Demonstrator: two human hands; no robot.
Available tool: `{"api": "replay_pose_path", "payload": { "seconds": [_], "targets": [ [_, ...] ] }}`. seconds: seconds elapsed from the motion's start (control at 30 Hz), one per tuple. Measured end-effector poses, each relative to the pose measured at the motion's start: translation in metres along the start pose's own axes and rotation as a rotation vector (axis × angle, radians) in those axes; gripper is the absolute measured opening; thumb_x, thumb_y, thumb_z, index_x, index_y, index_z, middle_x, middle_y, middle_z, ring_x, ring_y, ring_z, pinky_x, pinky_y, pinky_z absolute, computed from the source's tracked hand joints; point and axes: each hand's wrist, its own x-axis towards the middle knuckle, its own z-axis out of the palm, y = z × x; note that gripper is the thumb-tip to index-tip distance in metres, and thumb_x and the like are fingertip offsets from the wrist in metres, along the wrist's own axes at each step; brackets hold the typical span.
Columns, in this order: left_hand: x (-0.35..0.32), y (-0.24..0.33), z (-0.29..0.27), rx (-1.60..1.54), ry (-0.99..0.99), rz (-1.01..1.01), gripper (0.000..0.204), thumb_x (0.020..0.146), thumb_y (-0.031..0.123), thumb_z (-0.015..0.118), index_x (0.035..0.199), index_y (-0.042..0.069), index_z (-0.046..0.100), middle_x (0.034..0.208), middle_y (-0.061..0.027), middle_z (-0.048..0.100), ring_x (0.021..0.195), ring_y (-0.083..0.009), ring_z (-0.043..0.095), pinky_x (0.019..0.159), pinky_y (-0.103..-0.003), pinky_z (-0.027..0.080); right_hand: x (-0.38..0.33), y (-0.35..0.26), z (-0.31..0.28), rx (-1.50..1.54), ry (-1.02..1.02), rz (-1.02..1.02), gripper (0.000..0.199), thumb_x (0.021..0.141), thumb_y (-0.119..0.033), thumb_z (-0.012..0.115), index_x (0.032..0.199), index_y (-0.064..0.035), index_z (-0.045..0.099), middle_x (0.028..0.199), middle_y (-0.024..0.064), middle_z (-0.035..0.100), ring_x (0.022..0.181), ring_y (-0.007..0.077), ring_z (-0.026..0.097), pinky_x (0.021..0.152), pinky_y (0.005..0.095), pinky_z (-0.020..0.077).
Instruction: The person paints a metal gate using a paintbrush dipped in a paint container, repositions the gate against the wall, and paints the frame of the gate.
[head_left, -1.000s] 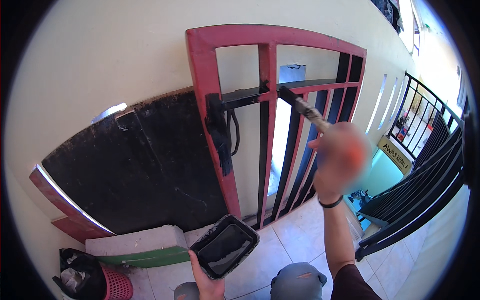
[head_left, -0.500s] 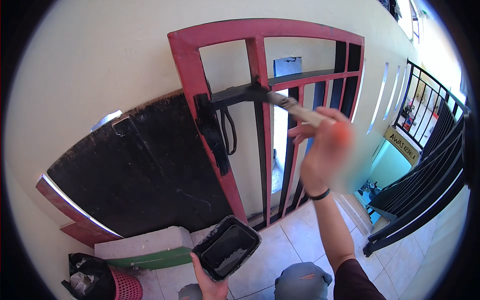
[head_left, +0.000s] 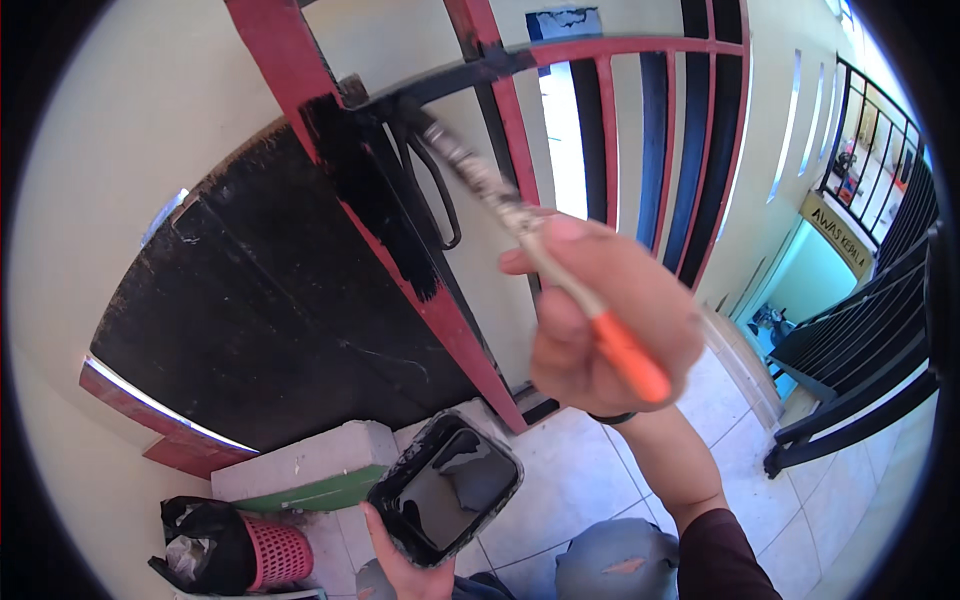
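Note:
My right hand point(head_left: 610, 320) grips a paintbrush point(head_left: 520, 225) with an orange handle end, raised in front of me. Its bristle tip touches the black-painted patch on the red metal gate frame point(head_left: 300, 90), near the black handle point(head_left: 440, 200). My left hand point(head_left: 400, 560) holds a black paint tray point(head_left: 445, 485) from below, low in the view; the tray has dark paint in it. The gate is red with part of its frame and several bars painted black.
A large black metal panel point(head_left: 250, 320) hangs left of the gate frame. A concrete block with a green edge point(head_left: 300, 470) lies on the tiled floor, beside a pink basket with a black bag point(head_left: 240, 550). Black stair railings point(head_left: 860, 320) stand at the right.
The view has moved much closer to the gate. My right hand swung the brush left, from the middle bars to the black patch on the left frame post. The tray stays low.

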Motion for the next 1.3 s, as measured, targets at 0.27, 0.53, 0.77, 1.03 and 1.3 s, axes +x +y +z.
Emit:
{"api": "replay_pose_path", "payload": {
  "seconds": [0.27,0.53,0.77,1.03,1.3],
  "targets": [
    [-0.015,0.005,-0.03,-0.124,0.105,0.068,0.09,0.092,0.029,0.079,0.165,0.01,0.031,0.154,-0.0182,0.053,0.142,-0.0369,0.049,0.12,-0.051,0.038,-0.021,0.028,0.018,-0.184,0.155,-0.136,0.029,0.093,-0.012,0.065,0.118,0.0027,0.063,0.1,0.0217,0.069,0.066,0.0211,0.067,0.055,0.0283,0.0523],
    [-0.002,-0.002,-0.078,0.579,0.179,0.613,0.106,0.071,-0.01,0.086,0.163,0.011,0.038,0.152,-0.0296,0.049,0.126,-0.0362,0.062,0.108,-0.042,0.052,-0.033,-0.01,0.055,0.041,0.277,-0.015,0.026,0.08,-0.014,0.07,0.104,-0.0058,0.076,0.094,0.0166,0.068,0.062,0.0142,0.062,0.05,0.0249,0.046],
    [-0.008,0.01,-0.039,0.259,0.24,0.404,0.089,0.079,0.005,0.084,0.159,0.014,0.045,0.157,-0.0236,0.047,0.135,-0.0366,0.053,0.114,-0.047,0.046,-0.022,0.051,-0.003,0.024,0.457,0.256,0.04,0.113,-0.028,0.047,0.127,0.0073,0.056,0.101,0.0249,0.074,0.067,0.0233,0.076,0.053,0.0245,0.0561],
    [-0.008,-0.001,-0.044,0.545,0.257,0.465,0.078,0.09,0.049,0.078,0.155,0.015,0.05,0.159,-0.0127,0.049,0.142,-0.0363,0.048,0.119,-0.053,0.041,0.014,0.056,-0.024,0.235,0.365,0.407,0.038,0.113,-0.03,0.046,0.125,0.0046,0.056,0.095,0.0259,0.076,0.067,0.0214,0.075,0.052,0.0248,0.0551],
    [0.0,0.005,-0.031,0.075,0.131,0.105,0.079,0.094,0.063,0.068,0.152,0.013,0.052,0.154,-0.0105,0.053,0.14,-0.0348,0.05,0.116,-0.053,0.043,0.023,0.084,-0.073,0.001,0.444,0.441,0.032,0.112,-0.026,0.05,0.124,0.0022,0.057,0.095,0.0194,0.076,0.07,0.0163,0.074,0.057,0.0217,0.0532]
  ]
}}
